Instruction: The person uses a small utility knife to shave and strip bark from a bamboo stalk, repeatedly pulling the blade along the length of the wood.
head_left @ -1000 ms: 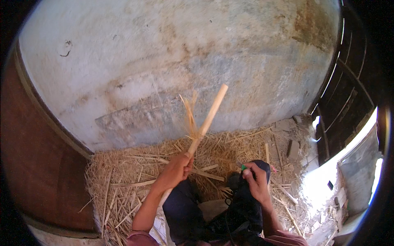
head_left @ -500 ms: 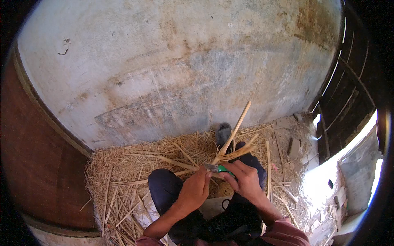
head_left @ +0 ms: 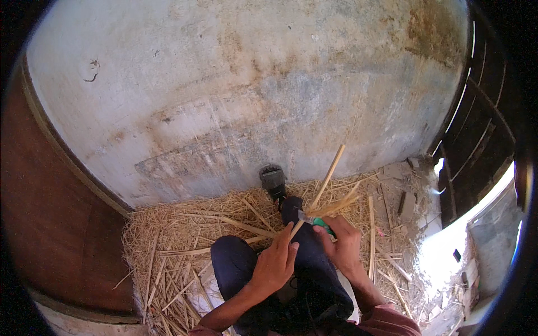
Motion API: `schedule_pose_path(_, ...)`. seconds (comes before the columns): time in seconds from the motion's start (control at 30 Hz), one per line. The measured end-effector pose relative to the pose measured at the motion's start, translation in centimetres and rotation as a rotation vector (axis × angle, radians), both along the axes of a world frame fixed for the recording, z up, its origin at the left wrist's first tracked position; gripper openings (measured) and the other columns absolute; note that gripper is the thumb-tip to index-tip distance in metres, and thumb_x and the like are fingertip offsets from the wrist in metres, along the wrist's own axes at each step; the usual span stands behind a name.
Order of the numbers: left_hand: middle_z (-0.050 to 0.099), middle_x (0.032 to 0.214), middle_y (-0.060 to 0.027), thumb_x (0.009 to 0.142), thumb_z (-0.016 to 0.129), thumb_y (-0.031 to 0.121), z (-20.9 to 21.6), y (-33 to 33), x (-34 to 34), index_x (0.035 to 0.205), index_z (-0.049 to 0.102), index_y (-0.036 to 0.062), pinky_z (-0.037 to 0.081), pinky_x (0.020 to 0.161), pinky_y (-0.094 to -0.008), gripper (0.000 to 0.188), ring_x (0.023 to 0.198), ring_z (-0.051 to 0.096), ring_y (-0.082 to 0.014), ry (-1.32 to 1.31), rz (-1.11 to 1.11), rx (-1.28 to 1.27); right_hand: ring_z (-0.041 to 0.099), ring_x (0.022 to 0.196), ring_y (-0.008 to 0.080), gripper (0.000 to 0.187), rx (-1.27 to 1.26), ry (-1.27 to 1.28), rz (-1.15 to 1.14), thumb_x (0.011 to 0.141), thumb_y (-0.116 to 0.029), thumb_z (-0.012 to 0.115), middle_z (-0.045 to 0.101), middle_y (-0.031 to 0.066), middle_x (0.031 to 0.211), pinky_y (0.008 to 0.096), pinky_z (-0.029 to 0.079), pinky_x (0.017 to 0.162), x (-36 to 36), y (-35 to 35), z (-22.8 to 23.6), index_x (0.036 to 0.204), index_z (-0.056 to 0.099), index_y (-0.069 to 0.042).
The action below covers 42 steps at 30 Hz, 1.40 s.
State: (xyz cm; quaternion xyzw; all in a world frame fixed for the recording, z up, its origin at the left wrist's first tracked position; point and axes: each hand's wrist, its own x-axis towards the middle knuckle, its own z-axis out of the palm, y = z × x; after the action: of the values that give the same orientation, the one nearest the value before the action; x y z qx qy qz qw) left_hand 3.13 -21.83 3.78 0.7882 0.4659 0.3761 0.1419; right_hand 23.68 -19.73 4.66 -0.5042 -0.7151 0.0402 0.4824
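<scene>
My left hand grips the lower end of a pale wooden stick, which looks like split bamboo and slants up and away to the right. My right hand is closed round the green handle of a knife. The grey blade lies against the stick just above my left fingers. A tuft of thin curled shavings hangs off to the right beside the blade. Both hands are over my dark-trousered legs; the stick crosses above the knee.
Straw-like shavings and loose strips cover the floor around me. A stained plaster wall rises close in front, with a dark shoe near its foot. A brown panel stands left. Dark boards and a brick are right.
The knife has moved up and away along the stick from my left fingers. My right hand has shifted slightly right. The shoe and its leg have swung left, and the view has shifted slightly.
</scene>
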Motion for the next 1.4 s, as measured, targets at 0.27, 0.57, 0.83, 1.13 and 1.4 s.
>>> schedule_pose_path(0.27,0.072,0.101,-0.0086,0.106,0.068,0.019,0.1,-0.1,-1.0,0.151,0.052,-0.0011,0.053,0.063,-0.0266,0.052,0.076,0.063,-0.0093,-0.579,-0.174,-0.691,0.070,0.075,0.0321,0.023,-0.114,-0.022,0.208,0.092,-0.020,0.080,0.070,0.0125,0.090,0.0417,0.056,0.062,0.4,-0.8,-1.3,0.111,0.075,-0.008)
schedule_pose_path(0.57,0.076,0.103,-0.0076,0.104,0.070,0.019,-0.2,-1.5,0.1,0.147,0.060,0.0012,0.049,0.058,-0.0252,0.047,0.069,0.059,-0.0063,-0.690,-0.072,-0.653,0.070,0.073,0.0320,0.026,-0.032,-0.093,0.158,0.091,-0.026,0.081,0.070,0.0114,0.089,0.0427,0.056,0.063,2.2,1.1,-3.1,0.107,0.073,-0.007)
schedule_pose_path(0.83,0.075,0.109,-0.0092,0.109,0.062,0.011,-1.0,-1.7,-0.2,0.150,0.056,-0.0016,0.046,0.055,-0.0239,0.043,0.068,0.055,-0.0040,-0.842,-0.105,-0.708,0.069,0.070,0.0316,0.027,-0.042,-0.131,0.285,0.091,-0.024,0.081,0.067,0.0114,0.086,0.0421,0.056,0.061,1.6,0.0,-3.2,0.111,0.074,-0.008)
schedule_pose_path(1.13,0.074,0.108,-0.0109,0.110,0.060,0.017,-1.2,-2.3,-0.4,0.150,0.055,-0.0031,0.041,0.050,-0.0238,0.045,0.062,0.050,-0.0044,-0.803,-0.132,-0.672,0.069,0.069,0.0299,0.031,-0.035,-0.152,0.279,0.090,-0.025,0.082,0.065,0.0101,0.084,0.0407,0.055,0.059,1.9,0.3,-2.8,0.114,0.074,-0.008)
schedule_pose_path(1.4,0.066,0.098,-0.0069,0.114,0.050,0.021,-1.4,-2.7,-0.8,0.143,0.057,-0.0027,0.040,0.049,-0.0246,0.038,0.059,0.052,-0.0057,-0.782,-0.168,-0.713,0.070,0.076,0.0309,0.030,-0.134,-0.007,0.256,0.091,-0.022,0.081,0.071,0.0139,0.094,0.0392,0.057,0.067,2.5,1.1,-2.1,0.113,0.072,-0.003)
